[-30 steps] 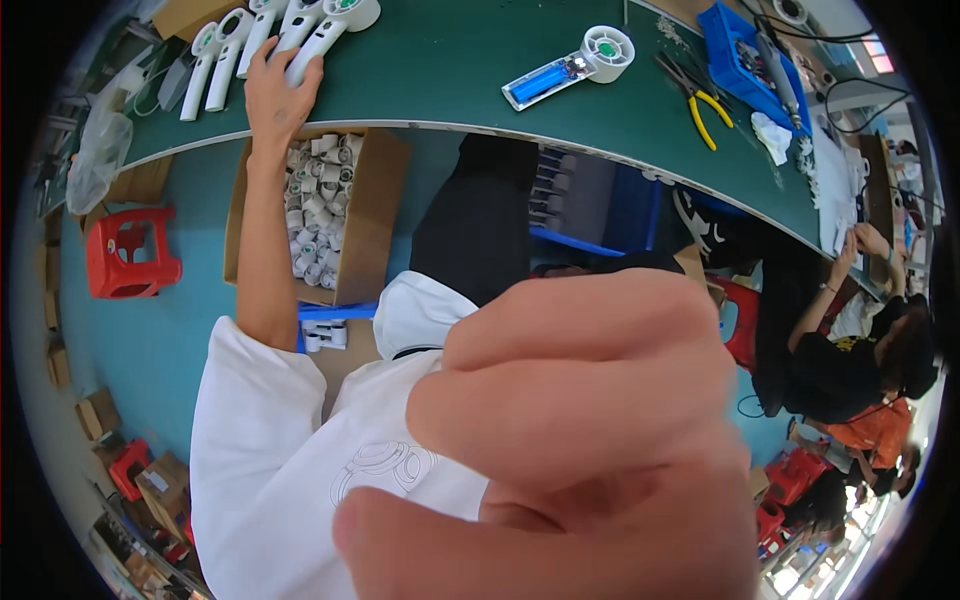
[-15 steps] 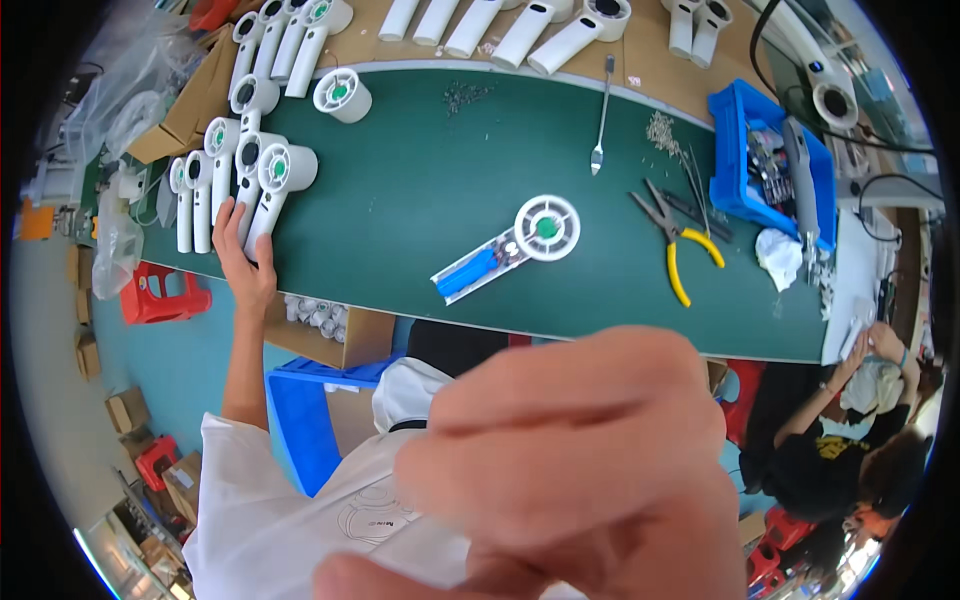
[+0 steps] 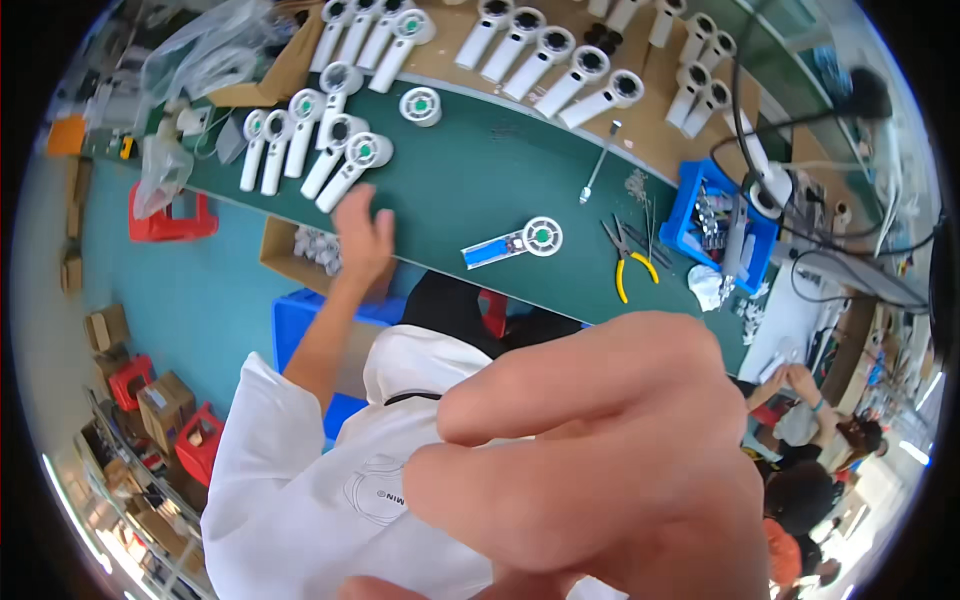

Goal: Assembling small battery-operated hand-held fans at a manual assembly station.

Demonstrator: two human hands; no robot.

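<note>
My left hand [image 3: 364, 238] is over the table's near edge, fingers apart and holding nothing. Just beyond its fingertips lies the handle end of a white handheld fan [image 3: 350, 172], nearest in a group of similar fans. My right hand [image 3: 600, 450] looms large and close in front, fingers curled and pressed together; whatever they may hold is hidden. An opened handheld fan [image 3: 541, 237] rests mid-table, its handle showing a blue insert [image 3: 492, 250]. Neither hand touches it. To its right lie yellow-handled pliers [image 3: 632, 270].
A blue bin [image 3: 682, 212] of small parts stands at the right, near a screwdriver [image 3: 600, 165] and small screws [image 3: 636, 183]. More fans [image 3: 540, 62] line the far cardboard. A cardboard box [image 3: 280, 248] sits below the near edge. Another person's hands [image 3: 795, 380] are at far right.
The whole view has shifted and tilted. My left hand has come off the nearest fan's handle, its fingers now apart. My right hand stays raised close in front, fingers still curled.
</note>
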